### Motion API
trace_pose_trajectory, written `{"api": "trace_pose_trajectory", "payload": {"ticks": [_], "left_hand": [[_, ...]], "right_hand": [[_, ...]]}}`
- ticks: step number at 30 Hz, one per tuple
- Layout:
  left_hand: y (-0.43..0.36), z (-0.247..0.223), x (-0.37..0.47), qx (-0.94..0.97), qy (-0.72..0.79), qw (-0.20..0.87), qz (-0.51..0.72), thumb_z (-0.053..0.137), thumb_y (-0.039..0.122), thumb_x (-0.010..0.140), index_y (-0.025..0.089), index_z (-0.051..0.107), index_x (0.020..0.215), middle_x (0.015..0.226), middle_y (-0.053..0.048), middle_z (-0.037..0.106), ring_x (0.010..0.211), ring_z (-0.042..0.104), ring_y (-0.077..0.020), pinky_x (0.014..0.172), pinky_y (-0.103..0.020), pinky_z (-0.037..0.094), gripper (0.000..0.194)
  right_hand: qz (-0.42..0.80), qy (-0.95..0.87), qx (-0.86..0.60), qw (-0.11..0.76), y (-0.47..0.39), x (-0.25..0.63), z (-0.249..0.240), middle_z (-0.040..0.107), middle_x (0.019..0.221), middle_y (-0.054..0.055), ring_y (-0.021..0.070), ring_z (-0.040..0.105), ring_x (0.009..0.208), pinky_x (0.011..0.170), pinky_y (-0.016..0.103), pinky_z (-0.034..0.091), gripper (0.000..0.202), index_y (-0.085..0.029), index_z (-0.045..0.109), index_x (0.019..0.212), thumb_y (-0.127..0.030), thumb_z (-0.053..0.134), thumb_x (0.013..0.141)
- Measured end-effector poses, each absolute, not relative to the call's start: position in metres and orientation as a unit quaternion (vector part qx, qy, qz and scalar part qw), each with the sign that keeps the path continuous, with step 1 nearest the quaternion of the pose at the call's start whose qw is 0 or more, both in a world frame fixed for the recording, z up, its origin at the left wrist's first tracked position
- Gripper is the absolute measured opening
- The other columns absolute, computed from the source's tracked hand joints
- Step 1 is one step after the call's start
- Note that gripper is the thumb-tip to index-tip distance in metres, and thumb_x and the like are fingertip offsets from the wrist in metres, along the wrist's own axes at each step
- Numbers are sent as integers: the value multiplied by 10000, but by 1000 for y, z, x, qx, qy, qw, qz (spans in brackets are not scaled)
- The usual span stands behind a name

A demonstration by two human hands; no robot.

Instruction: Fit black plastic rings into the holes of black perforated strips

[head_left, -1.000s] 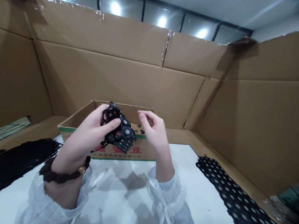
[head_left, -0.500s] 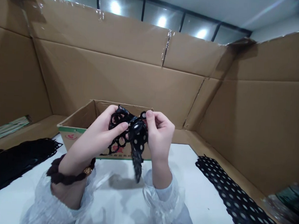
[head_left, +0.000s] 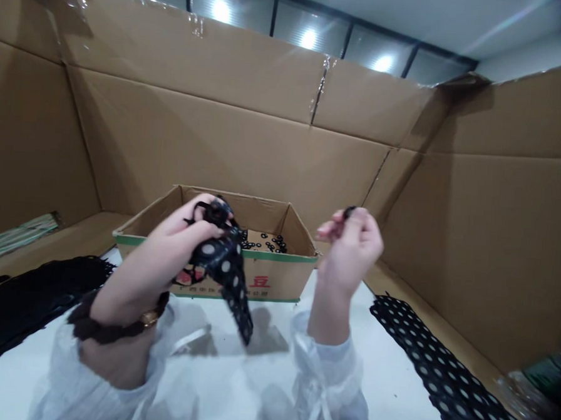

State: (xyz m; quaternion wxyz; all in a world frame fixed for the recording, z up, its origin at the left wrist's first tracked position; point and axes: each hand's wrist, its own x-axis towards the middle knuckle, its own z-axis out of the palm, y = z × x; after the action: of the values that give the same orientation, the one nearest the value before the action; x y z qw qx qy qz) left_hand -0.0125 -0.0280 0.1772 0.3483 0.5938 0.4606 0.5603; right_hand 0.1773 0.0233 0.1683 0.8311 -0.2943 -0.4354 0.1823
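Observation:
My left hand (head_left: 192, 227) is closed on a bunched black sheet (head_left: 223, 266) with pale round spots or holes; I cannot tell which. A crumpled part with loops sticks up by the fingers, and a pointed end hangs below. To the right and apart from it, my right hand (head_left: 351, 245) pinches a small dark piece (head_left: 349, 212), perhaps a ring, blurred and partly hidden by the fingertips. Behind my hands stands an open cardboard box (head_left: 284, 276) with a green rim, holding several small black rings (head_left: 276, 242).
On the white table, a dotted black sheet (head_left: 442, 362) lies to the right and a stack of black sheets (head_left: 31, 297) to the left. Cardboard walls (head_left: 247, 133) enclose the back and sides. A plastic bottle (head_left: 539, 386) lies at the right edge.
My right hand has moved right, away from the sheet, with a small dark piece between its fingers. My left hand has shifted slightly left with the sheet, uncovering the box's inside.

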Motion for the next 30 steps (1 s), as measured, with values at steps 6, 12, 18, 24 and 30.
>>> {"api": "trace_pose_trajectory", "payload": {"ticks": [6, 12, 18, 24, 30], "left_hand": [[-31, 180, -22, 544, 446, 361, 612, 634, 384, 776, 242, 568, 942, 894, 38, 579, 762, 556, -103, 602, -164, 475, 228], [-26, 177, -20, 607, 391, 372, 583, 659, 323, 765, 231, 538, 1045, 933, 2, 599, 863, 581, -146, 666, -186, 477, 318], [-25, 178, -15, 611, 420, 292, 604, 675, 325, 757, 226, 481, 1058, 977, -4, 596, 933, 586, -157, 732, -207, 473, 372], [-19, 180, -12, 639, 421, 260, 589, 649, 266, 768, 201, 441, 1053, 914, -2, 547, 822, 551, -118, 665, -184, 455, 358], [-19, 180, -12, 683, 401, 261, 552, 626, 217, 764, 211, 461, 1077, 858, 8, 586, 804, 573, -141, 653, -194, 455, 354]], "right_hand": [[123, -476, -351, 797, 50, 192, 161, 581, 685, -4, 81, 524, 504, 483, 218, 437, 246, -179, 533, 841, -422, 529, 808], [106, -630, -434, 634, 70, 163, 145, 612, 1054, 112, 217, 551, 1016, 866, 378, 448, 218, -163, 628, 914, -287, 623, 735], [193, -735, -254, 598, 12, 144, 163, 655, 889, 33, 129, 595, 774, 711, 263, 486, 198, -204, 642, 898, -356, 617, 774], [275, -715, -283, 577, 9, 134, 159, 675, 814, 30, 125, 596, 711, 669, 263, 485, 187, -181, 670, 807, -347, 664, 722], [433, -637, -258, 583, 19, 141, 160, 630, 629, 4, 95, 578, 577, 549, 219, 461, 170, -156, 643, 713, -324, 639, 736]]}}
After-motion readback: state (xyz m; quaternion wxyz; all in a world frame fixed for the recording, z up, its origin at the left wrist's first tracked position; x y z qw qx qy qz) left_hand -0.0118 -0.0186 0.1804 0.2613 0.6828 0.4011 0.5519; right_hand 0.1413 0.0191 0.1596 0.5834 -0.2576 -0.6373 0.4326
